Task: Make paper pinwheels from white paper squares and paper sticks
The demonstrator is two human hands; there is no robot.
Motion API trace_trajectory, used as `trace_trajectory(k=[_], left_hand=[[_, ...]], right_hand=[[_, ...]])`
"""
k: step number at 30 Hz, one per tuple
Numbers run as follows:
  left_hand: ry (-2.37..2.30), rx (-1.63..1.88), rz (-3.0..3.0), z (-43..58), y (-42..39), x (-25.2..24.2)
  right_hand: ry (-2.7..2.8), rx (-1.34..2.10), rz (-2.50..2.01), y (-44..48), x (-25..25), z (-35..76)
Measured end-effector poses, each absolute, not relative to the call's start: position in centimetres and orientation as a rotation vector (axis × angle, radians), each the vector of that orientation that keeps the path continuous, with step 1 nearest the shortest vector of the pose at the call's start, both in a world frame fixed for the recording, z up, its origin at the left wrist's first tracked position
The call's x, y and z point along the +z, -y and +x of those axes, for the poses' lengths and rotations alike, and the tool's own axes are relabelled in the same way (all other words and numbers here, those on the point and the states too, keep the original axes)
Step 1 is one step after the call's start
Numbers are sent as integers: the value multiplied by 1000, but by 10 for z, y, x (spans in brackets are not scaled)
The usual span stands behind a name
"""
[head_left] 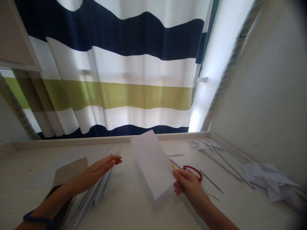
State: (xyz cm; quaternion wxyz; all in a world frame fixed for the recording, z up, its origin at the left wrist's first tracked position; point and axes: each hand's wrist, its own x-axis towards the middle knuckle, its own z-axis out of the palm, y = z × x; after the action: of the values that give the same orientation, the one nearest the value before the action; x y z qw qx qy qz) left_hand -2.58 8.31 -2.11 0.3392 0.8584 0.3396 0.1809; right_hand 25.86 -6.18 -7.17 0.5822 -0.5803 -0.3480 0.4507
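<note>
My right hand (189, 187) pinches the right edge of a white sheet of paper (153, 163), which is raised and tilted above the white table (134, 210). My left hand (105, 167) has its fingers stretched out and holds nothing; it hovers over a bundle of thin white paper sticks (96, 195), apart from the sheet. Just beyond my right hand lie scissors (192, 171) with red handles, partly covered by that hand. Something small and yellow (173, 165) shows between the sheet and the scissors.
White folded-paper pinwheels (268, 180) on sticks lie at the right. A thin dark stick (212, 182) rests near the scissors. At the left are a brown card (70, 169) and a dark flat object (59, 210). A raised rim (115, 139) and striped curtain (134, 95) bound the back.
</note>
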Motion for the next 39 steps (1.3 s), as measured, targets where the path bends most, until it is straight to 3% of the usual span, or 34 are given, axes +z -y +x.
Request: trace_trajectory(k=[4, 13, 24, 34, 39], left_hand=[[-722, 192, 1906, -4, -48, -30], [-755, 515, 1360, 13, -13, -28], [-522, 484, 1242, 4, -9, -24], [-202, 474, 940, 6, -14, -47], [-247, 672, 1135, 11, -5, -40]], right_hand=[[796, 1122, -1313, 68, -76, 242], [987, 1329, -1213, 86, -73, 209], [1037, 1200, -1146, 42, -23, 207], [714, 927, -1115, 34, -23, 220], [912, 699, -1166, 41, -39, 212]])
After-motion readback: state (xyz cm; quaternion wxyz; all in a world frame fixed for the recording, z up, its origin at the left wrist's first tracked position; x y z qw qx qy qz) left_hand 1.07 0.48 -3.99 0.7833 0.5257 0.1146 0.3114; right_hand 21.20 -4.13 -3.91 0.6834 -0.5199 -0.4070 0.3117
